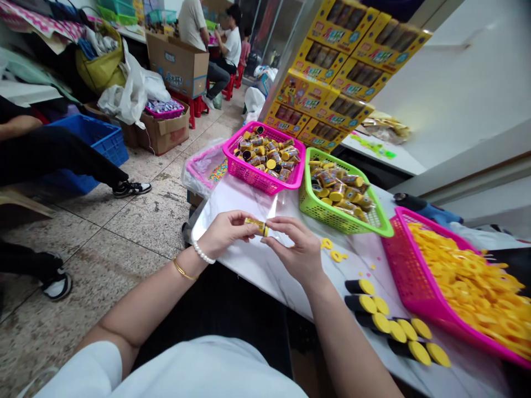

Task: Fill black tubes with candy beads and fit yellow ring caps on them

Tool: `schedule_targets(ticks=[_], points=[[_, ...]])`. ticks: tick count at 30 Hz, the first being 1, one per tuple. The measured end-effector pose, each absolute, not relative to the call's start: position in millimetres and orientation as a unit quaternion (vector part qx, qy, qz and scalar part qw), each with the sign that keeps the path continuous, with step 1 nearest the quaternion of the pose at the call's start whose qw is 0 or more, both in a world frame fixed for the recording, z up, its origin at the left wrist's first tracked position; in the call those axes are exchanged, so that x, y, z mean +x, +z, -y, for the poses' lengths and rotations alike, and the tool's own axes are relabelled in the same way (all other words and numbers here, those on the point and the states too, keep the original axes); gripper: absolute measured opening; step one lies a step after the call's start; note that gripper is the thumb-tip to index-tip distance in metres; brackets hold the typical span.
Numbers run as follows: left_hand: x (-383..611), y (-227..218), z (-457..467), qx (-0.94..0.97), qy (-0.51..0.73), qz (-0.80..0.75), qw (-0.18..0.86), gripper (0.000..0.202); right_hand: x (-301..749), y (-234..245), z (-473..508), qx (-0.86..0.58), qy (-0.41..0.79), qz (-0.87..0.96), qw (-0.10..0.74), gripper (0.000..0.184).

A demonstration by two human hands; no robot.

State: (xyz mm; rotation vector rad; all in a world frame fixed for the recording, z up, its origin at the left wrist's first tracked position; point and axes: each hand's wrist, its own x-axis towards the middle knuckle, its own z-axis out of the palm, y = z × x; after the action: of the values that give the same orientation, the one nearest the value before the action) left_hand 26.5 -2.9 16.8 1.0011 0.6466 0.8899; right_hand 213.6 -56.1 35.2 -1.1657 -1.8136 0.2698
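My left hand (226, 229) and my right hand (296, 249) meet over the white table (249, 260), both pinched on one small yellow-labelled tube (257, 225) held sideways between them. The left fingers grip its left end, the right fingertips its right end. A pearl bracelet and a gold bangle sit on my left wrist. Just right of my right hand lie a few loose yellow rings (334, 251).
Behind the hands stand a pink basket (249, 171) and a green basket (327, 213), both with small tubes. At right a pink basket (410, 276) holds yellow rings. Several black tubes with yellow caps (390, 326) lie near it. Yellow boxes (332, 72) are stacked behind. People sit at left and back.
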Motion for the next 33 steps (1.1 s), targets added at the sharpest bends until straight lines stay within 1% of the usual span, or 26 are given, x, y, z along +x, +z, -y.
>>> schedule_targets(ticks=[2,5,8,11,15,18,22,24,26,28,30,33], points=[[28.4,15.0,3.0,0.520,0.416,-0.305,0.681,0.038,212.2,27.3,54.3,-0.493,0.180,0.690,0.500,0.021],[31.9,10.9,3.0,0.577,0.420,-0.321,0.623,0.032,208.5,16.0,51.4,-0.522,0.349,0.570,0.529,0.027],[33.8,6.4,0.9,0.573,0.386,-0.316,0.650,0.039,208.3,13.5,49.2,-0.519,0.444,0.524,0.509,0.032],[33.8,5.4,-2.0,0.541,0.366,-0.324,0.684,0.052,212.4,15.0,48.0,-0.472,0.487,0.540,0.499,0.035],[29.9,9.1,-4.6,0.508,0.345,-0.284,0.737,0.058,215.5,11.1,49.7,-0.430,0.471,0.540,0.549,0.019],[27.4,9.8,-5.0,0.479,0.304,-0.249,0.785,0.057,211.8,8.9,52.8,-0.429,0.459,0.522,0.577,0.014],[30.3,7.8,-4.7,0.470,0.310,-0.303,0.769,0.058,206.3,11.1,54.9,-0.465,0.394,0.550,0.570,0.017],[31.9,7.8,-5.1,0.465,0.311,-0.302,0.772,0.059,205.8,11.3,55.0,-0.459,0.364,0.569,0.577,0.017],[31.9,8.8,-5.9,0.454,0.299,-0.277,0.792,0.059,205.9,10.6,55.3,-0.442,0.357,0.571,0.593,0.014],[30.9,9.9,-6.3,0.444,0.287,-0.261,0.807,0.059,205.1,10.6,56.4,-0.435,0.375,0.560,0.597,0.014],[30.4,10.7,-6.0,0.448,0.286,-0.273,0.802,0.058,202.9,12.4,58.3,-0.447,0.388,0.560,0.580,0.016],[30.9,11.5,-5.3,0.466,0.293,-0.296,0.780,0.056,199.4,16.5,61.9,-0.463,0.353,0.588,0.561,0.015]])
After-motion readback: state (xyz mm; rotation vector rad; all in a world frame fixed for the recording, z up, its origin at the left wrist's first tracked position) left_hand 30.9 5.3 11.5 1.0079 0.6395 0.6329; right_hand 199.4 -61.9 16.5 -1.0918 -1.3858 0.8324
